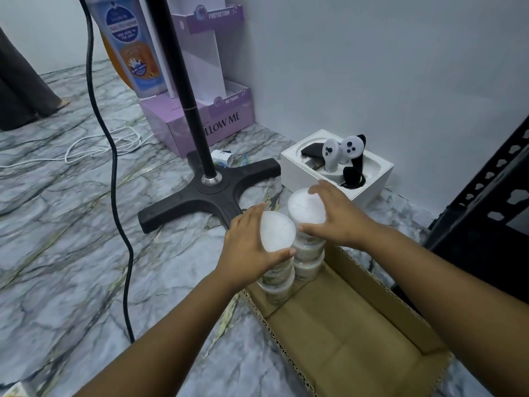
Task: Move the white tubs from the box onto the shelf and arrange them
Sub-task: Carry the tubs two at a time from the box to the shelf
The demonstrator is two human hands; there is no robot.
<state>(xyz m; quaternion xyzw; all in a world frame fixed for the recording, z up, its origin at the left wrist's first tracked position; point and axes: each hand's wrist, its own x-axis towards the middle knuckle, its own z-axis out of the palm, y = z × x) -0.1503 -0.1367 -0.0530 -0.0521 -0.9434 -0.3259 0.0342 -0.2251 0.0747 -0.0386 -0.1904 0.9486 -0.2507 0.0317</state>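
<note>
Pickup step: left grip (pixel 246 247) and right grip (pixel 337 216) each clasping a tub stack (pixel 279 265) in box (pixel 357 325), frame centre. Next: lift straight, carry to shelf (pixel 492 196), right edge.

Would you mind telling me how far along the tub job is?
Done: apart from two stacks, the cardboard box looks empty. In hand: the left hand and right hand each grip a stack of white tubs. Left: placing them on the black shelf.
</note>
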